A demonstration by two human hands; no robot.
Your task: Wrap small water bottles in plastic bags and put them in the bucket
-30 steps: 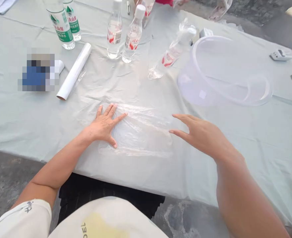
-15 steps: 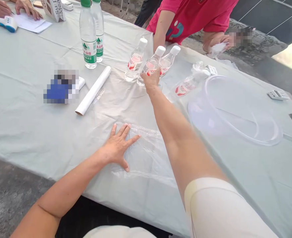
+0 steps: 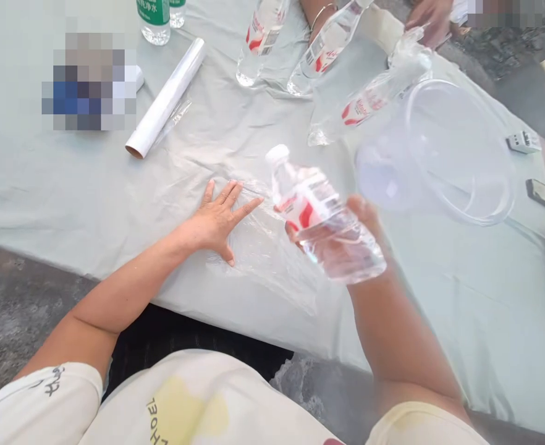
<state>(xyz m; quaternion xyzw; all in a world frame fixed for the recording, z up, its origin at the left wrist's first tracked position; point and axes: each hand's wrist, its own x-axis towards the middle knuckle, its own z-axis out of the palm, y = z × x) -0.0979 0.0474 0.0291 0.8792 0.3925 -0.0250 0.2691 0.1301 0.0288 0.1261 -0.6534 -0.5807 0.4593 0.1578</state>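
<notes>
My left hand (image 3: 217,219) lies flat with fingers spread on a sheet of clear plastic film (image 3: 272,272) spread on the cloth. My right hand (image 3: 365,216) is wrapped round a clear water bottle (image 3: 319,222) with a white cap and a red-and-white label. The bottle is tilted above the film, its cap pointing up and to the left, and it is a little blurred. Beyond my left hand lies a roll of cling film (image 3: 168,96). Two similar bottles, a standing bottle (image 3: 261,40) and a leaning bottle (image 3: 325,49), are farther back.
A bottle wrapped in clear plastic (image 3: 363,108) lies near a transparent round basin (image 3: 393,167). Green-labelled bottles (image 3: 154,18) stand at the back left, above a pixelated object (image 3: 89,86). Small devices (image 3: 525,142) sit at the right edge. Another person's hand (image 3: 430,21) is at the far side.
My right hand has lifted the bottle from the group at the back and drawn it toward me, over the film. My left hand stays on the film. The view has tipped downward.
</notes>
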